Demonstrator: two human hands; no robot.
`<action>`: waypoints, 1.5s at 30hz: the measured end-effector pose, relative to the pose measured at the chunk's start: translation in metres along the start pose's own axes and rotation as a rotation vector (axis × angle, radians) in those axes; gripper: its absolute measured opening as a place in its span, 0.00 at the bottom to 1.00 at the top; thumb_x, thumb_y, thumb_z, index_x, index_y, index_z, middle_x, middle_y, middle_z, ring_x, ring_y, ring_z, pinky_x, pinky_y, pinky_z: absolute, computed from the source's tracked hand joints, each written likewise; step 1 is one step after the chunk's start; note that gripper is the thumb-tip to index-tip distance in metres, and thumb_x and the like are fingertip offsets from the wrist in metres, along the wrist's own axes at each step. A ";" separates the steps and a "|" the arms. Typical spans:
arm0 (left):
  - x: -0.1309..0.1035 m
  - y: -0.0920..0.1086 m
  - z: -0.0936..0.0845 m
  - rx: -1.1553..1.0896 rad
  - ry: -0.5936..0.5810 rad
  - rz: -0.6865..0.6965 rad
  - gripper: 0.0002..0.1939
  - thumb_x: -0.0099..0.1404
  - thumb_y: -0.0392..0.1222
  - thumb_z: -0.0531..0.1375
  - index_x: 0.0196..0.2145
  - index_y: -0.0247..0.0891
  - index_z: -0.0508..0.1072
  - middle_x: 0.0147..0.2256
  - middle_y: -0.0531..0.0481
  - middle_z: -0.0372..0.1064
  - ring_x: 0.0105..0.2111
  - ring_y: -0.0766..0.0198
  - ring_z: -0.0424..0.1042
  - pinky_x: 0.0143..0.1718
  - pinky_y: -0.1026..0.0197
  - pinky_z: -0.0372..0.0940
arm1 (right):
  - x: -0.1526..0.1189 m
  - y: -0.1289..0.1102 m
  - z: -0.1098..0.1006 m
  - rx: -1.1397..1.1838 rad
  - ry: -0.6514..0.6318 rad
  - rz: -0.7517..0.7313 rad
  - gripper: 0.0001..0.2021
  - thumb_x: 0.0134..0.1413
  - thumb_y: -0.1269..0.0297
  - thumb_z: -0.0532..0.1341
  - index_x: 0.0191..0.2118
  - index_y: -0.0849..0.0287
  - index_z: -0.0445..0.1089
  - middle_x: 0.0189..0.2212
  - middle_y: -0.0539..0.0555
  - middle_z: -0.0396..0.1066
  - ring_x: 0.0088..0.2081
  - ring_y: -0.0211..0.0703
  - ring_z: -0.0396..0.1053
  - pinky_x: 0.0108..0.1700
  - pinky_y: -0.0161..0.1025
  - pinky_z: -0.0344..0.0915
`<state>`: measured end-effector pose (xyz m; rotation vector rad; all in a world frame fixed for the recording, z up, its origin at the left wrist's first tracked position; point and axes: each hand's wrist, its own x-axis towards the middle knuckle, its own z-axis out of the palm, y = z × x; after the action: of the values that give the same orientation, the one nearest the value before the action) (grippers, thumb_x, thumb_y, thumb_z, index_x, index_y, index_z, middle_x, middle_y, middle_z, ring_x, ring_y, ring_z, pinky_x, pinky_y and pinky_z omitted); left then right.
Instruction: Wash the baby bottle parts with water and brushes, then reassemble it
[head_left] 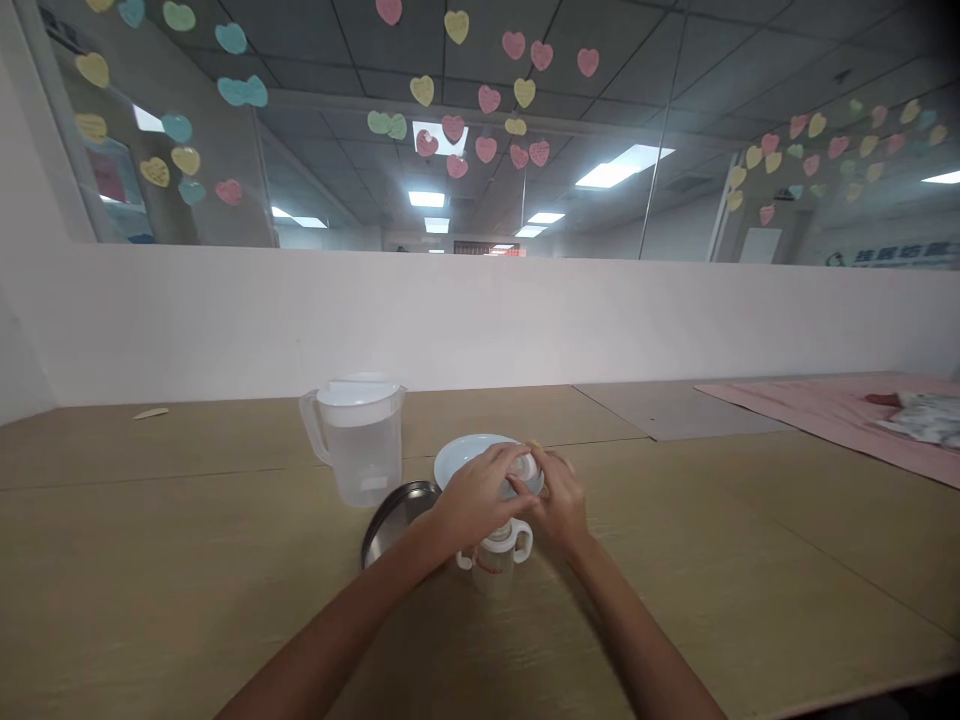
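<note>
A wide tan tabletop (150, 580) fills the lower half of the view, in a bright indoor room. Nearest, at the middle, a small see-through bottle (493, 578) stands upright, with reddish markings and a white collar that has a loop handle on each side. Just above it, a person's two bare hands meet. The left hand (480, 490) has its fingers bent over one side of a small white piece (523, 466), and the right hand (562, 505) grips the other side, so both hold it together between narrowed fingertips. As far as can be judged, the work is partway along: the handled collar is fitted on the bottle, while the white piece is in the fingers and not set down. The fingers hide whether it touches the bottle's neck. Just beyond, to the left, lies a round metal dish (394, 525); behind the hands is a pale blue-white plate (459, 458), partly covered by them. Farther back on the left stands a clear pitcher (367, 450) with its lid on. A pink cloth (817, 420) spreads at the far right. At the back, a low white wall (225, 320) carries large glass panes dotted with heart-shaped notes (489, 99), and ceiling lights (626, 166) show in the glass.
</note>
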<state>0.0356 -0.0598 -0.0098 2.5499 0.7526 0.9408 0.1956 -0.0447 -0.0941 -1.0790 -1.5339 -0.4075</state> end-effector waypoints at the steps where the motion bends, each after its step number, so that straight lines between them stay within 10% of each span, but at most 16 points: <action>1: 0.005 0.001 0.002 0.021 -0.001 -0.007 0.21 0.60 0.44 0.55 0.51 0.41 0.64 0.50 0.48 0.64 0.49 0.58 0.63 0.49 0.58 0.58 | 0.000 0.000 -0.001 0.002 0.009 0.013 0.19 0.52 0.54 0.56 0.47 0.58 0.66 0.41 0.59 0.71 0.42 0.50 0.68 0.48 0.49 0.63; 10: 0.005 0.000 -0.012 0.032 -0.025 -0.008 0.18 0.62 0.34 0.49 0.47 0.44 0.70 0.35 0.53 0.73 0.31 0.66 0.69 0.35 0.65 0.61 | -0.007 0.005 0.005 0.140 -0.053 0.071 0.18 0.50 0.54 0.60 0.45 0.57 0.67 0.44 0.59 0.69 0.49 0.51 0.65 0.52 0.49 0.63; 25: 0.004 0.003 -0.042 -0.325 -0.116 -0.091 0.13 0.57 0.37 0.56 0.40 0.36 0.75 0.34 0.49 0.74 0.31 0.66 0.70 0.32 0.65 0.65 | -0.016 0.006 0.008 0.297 -0.060 0.126 0.18 0.41 0.53 0.65 0.39 0.54 0.66 0.42 0.58 0.71 0.51 0.55 0.64 0.50 0.53 0.64; 32: 0.002 -0.026 -0.056 -0.255 -0.112 -0.222 0.20 0.62 0.51 0.52 0.45 0.35 0.71 0.34 0.46 0.73 0.28 0.63 0.71 0.30 0.63 0.64 | -0.002 0.011 -0.009 0.144 0.245 0.310 0.22 0.43 0.50 0.63 0.44 0.55 0.65 0.43 0.59 0.70 0.44 0.52 0.68 0.48 0.46 0.63; 37: 0.003 -0.057 -0.032 0.408 -0.147 -0.217 0.14 0.59 0.43 0.54 0.41 0.38 0.72 0.34 0.46 0.73 0.34 0.59 0.71 0.34 0.62 0.61 | 0.000 0.015 0.000 -0.130 -0.100 0.235 0.24 0.50 0.46 0.56 0.45 0.59 0.66 0.39 0.59 0.71 0.40 0.51 0.68 0.42 0.44 0.63; 45: -0.003 -0.070 -0.032 0.522 -0.260 -0.224 0.15 0.60 0.40 0.52 0.43 0.39 0.72 0.42 0.44 0.71 0.42 0.56 0.69 0.42 0.59 0.60 | -0.005 0.027 0.013 -0.344 -0.388 0.133 0.24 0.54 0.45 0.51 0.30 0.61 0.72 0.35 0.62 0.68 0.42 0.52 0.63 0.47 0.47 0.56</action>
<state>-0.0131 -0.0014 -0.0199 2.8514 1.3037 0.3599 0.2089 -0.0227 -0.1103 -1.5922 -1.7552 -0.3940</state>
